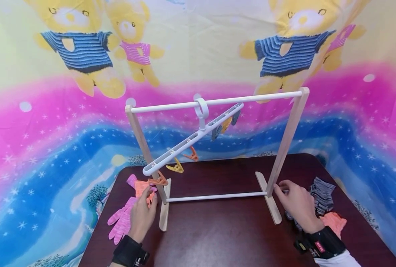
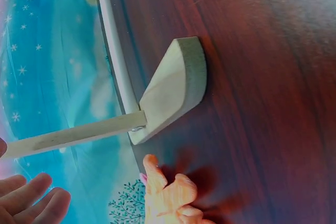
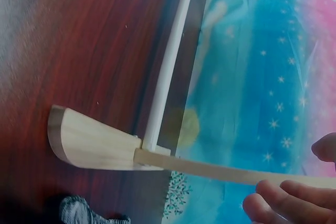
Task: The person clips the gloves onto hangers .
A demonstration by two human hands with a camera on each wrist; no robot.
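A wooden rack with a white top bar (image 1: pixel 171 106) stands on the table. From the bar a white clip hanger (image 1: pixel 184 144) hangs by its ring, slanting across the rack, with orange, yellow and grey clips along it. My left hand (image 1: pixel 143 215) is beside the left wooden post (image 2: pixel 73 139), over an orange glove (image 1: pixel 141 187), fingers loosely bent and holding nothing. A pink glove (image 1: pixel 122 218) lies beside it. My right hand (image 1: pixel 296 204) is at the right wooden post (image 3: pixel 220 170), its fingertips right at the post's edge and the thumb apart from them.
Dark striped knitwear (image 1: pixel 322 194) and an orange knitted piece (image 1: pixel 334 222) lie on the table's right side. A white lower bar (image 1: pixel 218 197) joins the rack's wooden feet (image 1: pixel 272 209). The dark table (image 1: pixel 218 237) stands before a patterned cloth backdrop (image 1: pixel 198 55).
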